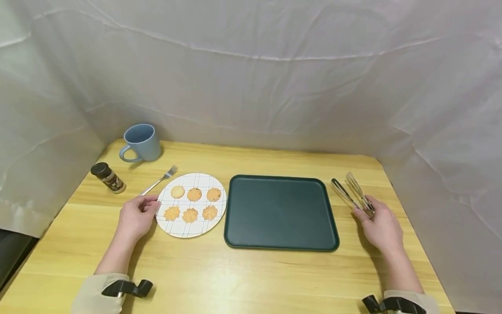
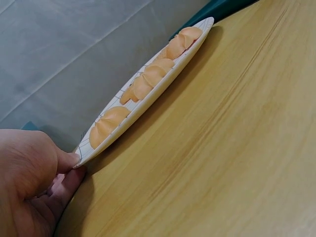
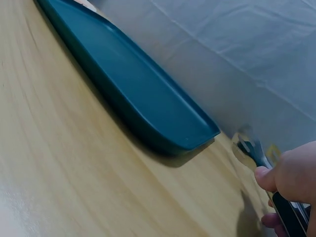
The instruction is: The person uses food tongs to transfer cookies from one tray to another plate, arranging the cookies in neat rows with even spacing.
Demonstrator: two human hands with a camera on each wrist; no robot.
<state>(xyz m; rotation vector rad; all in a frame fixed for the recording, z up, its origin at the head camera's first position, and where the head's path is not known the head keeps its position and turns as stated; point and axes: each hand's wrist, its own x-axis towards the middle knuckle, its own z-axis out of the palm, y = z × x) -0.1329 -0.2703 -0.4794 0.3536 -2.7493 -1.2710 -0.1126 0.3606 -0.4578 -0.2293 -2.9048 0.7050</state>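
Observation:
A white plate (image 1: 190,230) with a thin checked pattern bears several cookies (image 1: 190,215), the round ones behind and the swirled ones in front. My left hand (image 1: 136,216) pinches its left rim, thumb on top and fingers beneath, as the left wrist view (image 2: 34,173) shows. At the right, my right hand (image 1: 380,224) holds a pair of tongs (image 1: 354,192) by the handle end, with the two tips spread and pointing away from me. Between the hands lies a dark green tray (image 1: 280,213) with a raised rim and nothing on it.
A fork (image 1: 160,179) lies left of the plate, its handle end behind my left hand. Farther back stands a blue mug (image 1: 142,143), and a black-capped spice jar (image 1: 108,178) lies tilted near the left edge. Grey cloth (image 1: 266,87) hangs around the wooden table (image 1: 219,279).

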